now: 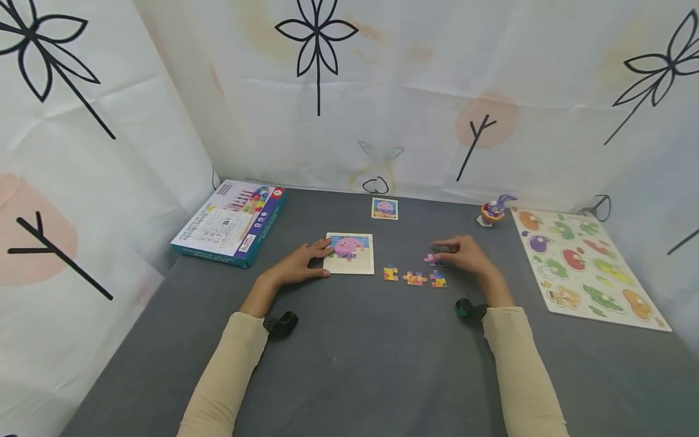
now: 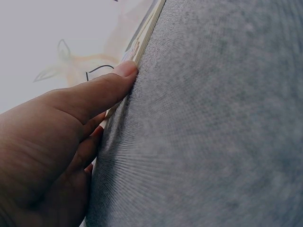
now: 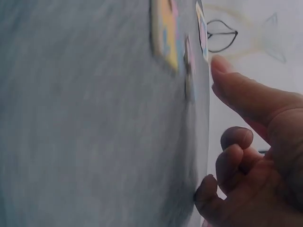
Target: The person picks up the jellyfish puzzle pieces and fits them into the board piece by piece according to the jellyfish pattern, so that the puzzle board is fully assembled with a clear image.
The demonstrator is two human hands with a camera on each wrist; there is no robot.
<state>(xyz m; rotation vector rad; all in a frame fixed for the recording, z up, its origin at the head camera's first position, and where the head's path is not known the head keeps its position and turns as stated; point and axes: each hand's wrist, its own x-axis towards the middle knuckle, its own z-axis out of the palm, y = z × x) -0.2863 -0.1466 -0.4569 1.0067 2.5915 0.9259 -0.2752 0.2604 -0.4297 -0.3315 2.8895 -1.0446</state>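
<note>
A puzzle board (image 1: 364, 264) with a pale wooden frame lies mid-table, its picture of a pink octopus partly filled. My left hand (image 1: 299, 262) rests at the board's left side, fingers reaching onto it. In the left wrist view the thumb (image 2: 106, 92) touches the board's edge. My right hand (image 1: 468, 255) hovers by a pink puzzle piece (image 1: 432, 260), thumb and index finger apart. In the right wrist view that hand (image 3: 265, 137) has nothing between its fingers. Nearer me lie a yellow piece (image 1: 390, 274), orange-pink pieces (image 1: 415, 278) and a yellow-blue piece (image 1: 438, 279).
Behind the board lies a small octopus picture card (image 1: 384, 208). A boxed set (image 1: 229, 221) sits at the left. At the right are a purple rabbit figurine (image 1: 494, 210) and a vegetable peg board (image 1: 590, 264). Printed white cloth (image 1: 246, 121) hangs around the grey table (image 1: 371, 364).
</note>
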